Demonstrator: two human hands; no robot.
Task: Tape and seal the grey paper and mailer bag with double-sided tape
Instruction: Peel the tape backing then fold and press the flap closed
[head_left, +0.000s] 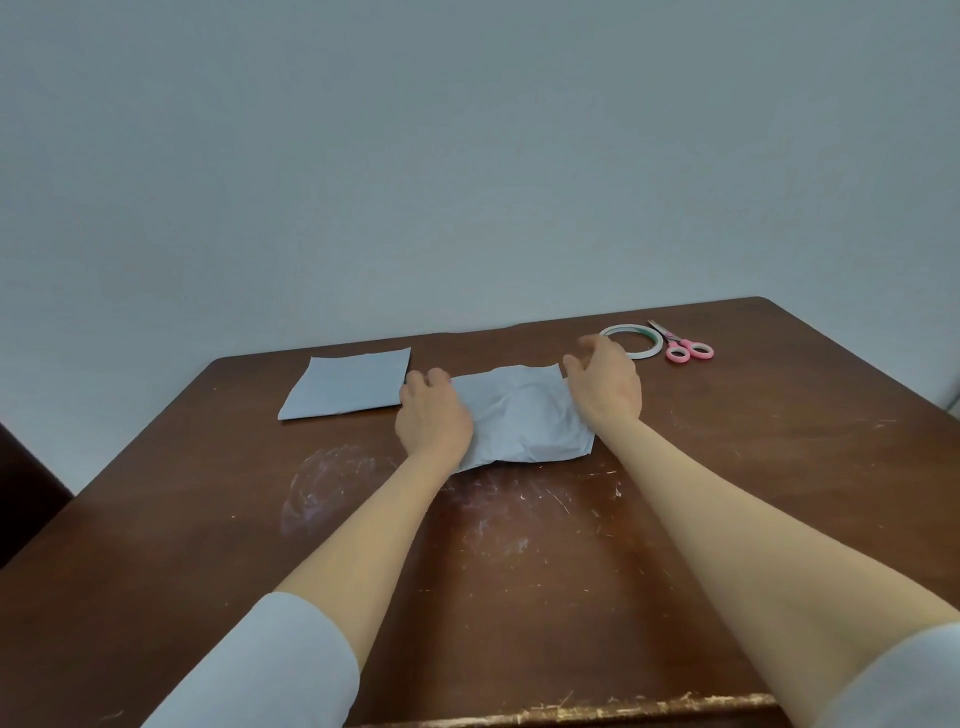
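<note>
Grip: left hand (434, 415) flat on mailer bag (524, 421), right hand (605, 387) open, empty. Risk: wrinkles under tape (631, 340) at two o'clock.

Tabletop (727, 493): dark brown wood, semi-gloss, scuffed with pale scratches; near edge chipped. Grey paper (345, 387): flat, matt, smooth. Mailer bag (524, 421): grey, creased, faint plastic-like sheen. Tape roll (636, 340): white, smooth, thin. Scissors (683, 348): glossy pink plastic handles, dull metal blades. My sleeves (270, 670): pale matt cloth.
</note>
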